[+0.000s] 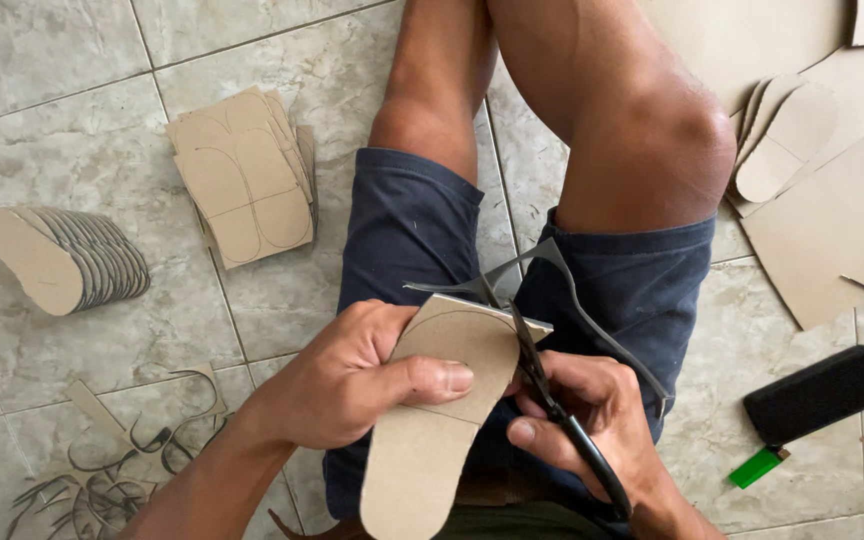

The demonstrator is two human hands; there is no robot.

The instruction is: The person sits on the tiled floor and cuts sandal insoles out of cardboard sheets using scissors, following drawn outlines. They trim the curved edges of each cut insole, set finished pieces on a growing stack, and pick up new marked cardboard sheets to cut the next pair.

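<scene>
My left hand [352, 375] grips a brown cardboard sole-shaped piece [432, 420] over my lap, thumb pressed across its middle. My right hand [592, 420] holds black-handled scissors [537, 370], whose blades sit at the rounded top end of the piece. A thin curved strip of trimmed cardboard [592, 310] curls away to the right over my blue shorts.
On the tiled floor lie a fanned stack of cut soles [67, 260] at left, a stack of marked cardboard rectangles [247, 180], cardboard offcuts [102, 470] at lower left, large cardboard sheets [832, 230] and soles [787, 140] at right, a black case [817, 393] and green lighter [757, 467].
</scene>
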